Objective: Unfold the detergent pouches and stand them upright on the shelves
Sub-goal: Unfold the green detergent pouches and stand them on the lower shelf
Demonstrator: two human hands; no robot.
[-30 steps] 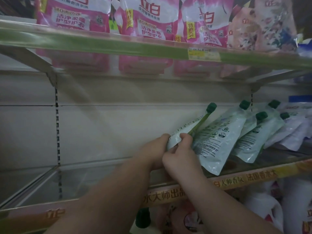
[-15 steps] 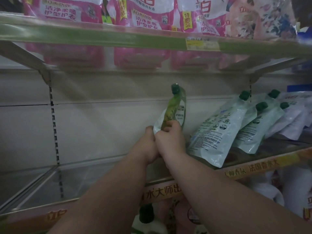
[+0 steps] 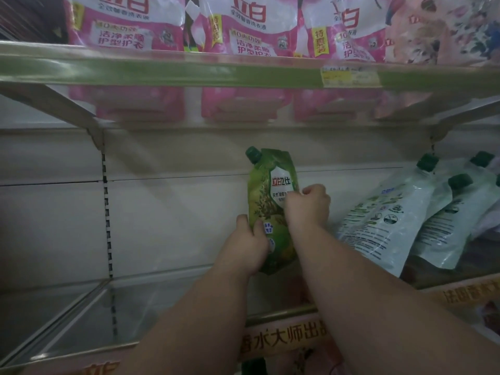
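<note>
pouch [image 3: 266,212], green, is upright between both hands above the shelf [image 3: 281,311]; left hand [image 3: 250,239] grips its lower edge, right hand [image 3: 307,205] pinches its side. unfolding looks done; next, set its base down beside the leaning pouches [image 3: 384,212] right of the hands

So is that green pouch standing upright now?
Upright: the green pouch has its cap on top, with the left hand and right hand gripping its sides.
</note>
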